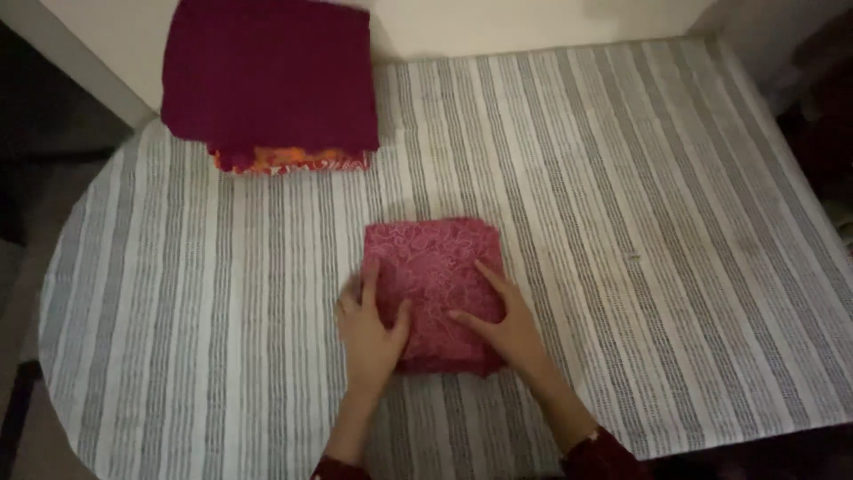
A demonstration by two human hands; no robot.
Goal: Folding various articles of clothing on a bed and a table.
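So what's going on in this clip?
A person is pressing both hands flat on a folded pink patterned cloth that lies on a grey-and-white striped cover. The left hand rests on the cloth's left edge and the right hand lies across its lower right part, fingers spread. At the far left stands a stack of folded cloths, dark maroon on top with an orange patterned one showing underneath. The stack is apart from the hands.

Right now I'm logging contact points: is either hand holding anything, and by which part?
Nothing is lifted. Both hands press flat on the folded pink patterned cloth: left hand on its near-left edge, right hand on its near-right part.
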